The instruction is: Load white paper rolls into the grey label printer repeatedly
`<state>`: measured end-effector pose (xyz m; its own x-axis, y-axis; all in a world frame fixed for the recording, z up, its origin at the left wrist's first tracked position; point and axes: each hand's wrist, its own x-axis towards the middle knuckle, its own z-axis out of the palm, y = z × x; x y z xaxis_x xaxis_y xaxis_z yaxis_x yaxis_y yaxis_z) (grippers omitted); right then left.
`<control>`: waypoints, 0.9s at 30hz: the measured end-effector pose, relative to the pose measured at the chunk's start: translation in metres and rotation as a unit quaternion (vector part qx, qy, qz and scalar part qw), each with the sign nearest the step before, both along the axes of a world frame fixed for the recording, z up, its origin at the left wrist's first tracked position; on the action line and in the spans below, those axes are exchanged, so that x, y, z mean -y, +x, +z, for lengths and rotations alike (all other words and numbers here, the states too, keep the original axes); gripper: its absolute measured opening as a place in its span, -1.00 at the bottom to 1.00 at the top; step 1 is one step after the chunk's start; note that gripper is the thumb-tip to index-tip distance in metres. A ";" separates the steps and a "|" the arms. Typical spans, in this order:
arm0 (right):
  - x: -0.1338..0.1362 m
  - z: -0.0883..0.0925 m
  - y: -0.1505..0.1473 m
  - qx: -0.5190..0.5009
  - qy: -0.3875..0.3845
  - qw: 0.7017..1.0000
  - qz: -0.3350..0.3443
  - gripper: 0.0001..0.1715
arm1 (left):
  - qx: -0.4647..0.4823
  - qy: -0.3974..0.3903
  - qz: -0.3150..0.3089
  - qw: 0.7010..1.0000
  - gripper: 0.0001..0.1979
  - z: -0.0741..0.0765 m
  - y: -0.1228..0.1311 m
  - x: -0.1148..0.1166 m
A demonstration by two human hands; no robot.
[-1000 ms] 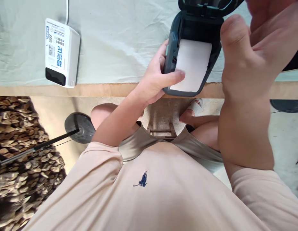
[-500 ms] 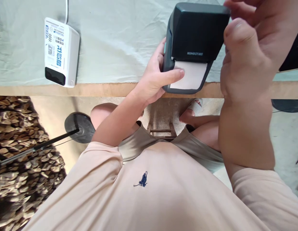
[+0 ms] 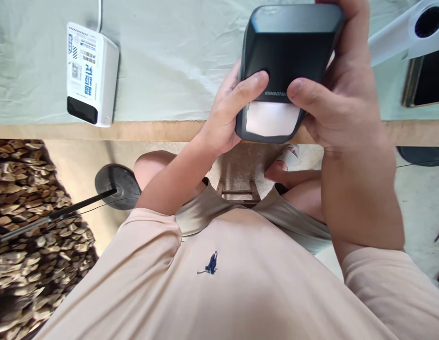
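Both of my hands hold a dark NIIMBOT label printer [image 3: 290, 61] above the table's front edge. My left hand [image 3: 228, 106] grips its left side, the thumb lying on the dark cover. Around the right side wraps my right hand [image 3: 347, 89], with its thumb pressed on the cover near the brand lettering. A white label [image 3: 272, 119] shows at the lower end of the printer, below the cover. The fingers beneath the printer are mostly hidden.
On the table [image 3: 169, 56] at left stands a white power bank [image 3: 90, 75] with a cable. A white roll [image 3: 410, 28] and a dark phone-like object [image 3: 428, 78] lie at right. Stacked firewood [image 3: 31, 212] and a black stand base [image 3: 116, 186] are below left.
My right hand has come down from the printer's upper right corner to grip its side. My left thumb has shifted up from the label to the cover. The white roll has come into view.
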<state>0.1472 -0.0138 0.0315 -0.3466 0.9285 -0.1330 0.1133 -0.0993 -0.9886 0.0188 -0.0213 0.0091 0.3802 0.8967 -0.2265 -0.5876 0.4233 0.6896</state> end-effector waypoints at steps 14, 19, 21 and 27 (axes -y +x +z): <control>-0.004 -0.002 0.011 0.134 0.105 0.985 -0.035 -0.25 | -0.028 -0.102 0.053 0.993 -0.78 -0.033 -0.014 -0.006; -0.002 0.005 0.013 0.169 0.091 0.981 0.014 -0.06 | -0.046 -0.099 0.115 0.987 -0.80 -0.039 -0.012 -0.005; -0.001 0.007 0.012 0.176 0.078 0.981 0.012 -0.05 | -0.040 -0.081 0.104 0.990 -0.83 -0.038 -0.011 -0.006; 0.002 0.016 0.013 0.125 0.058 0.985 -0.108 -0.22 | -0.002 -0.066 0.021 0.998 -0.69 -0.017 -0.008 -0.008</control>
<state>0.1599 -0.0155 0.0479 -0.1100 0.9909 -0.0777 0.3431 -0.0355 -0.9386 0.0107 -0.0130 -0.0082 0.3418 0.8740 -0.3455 -0.6048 0.4860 0.6310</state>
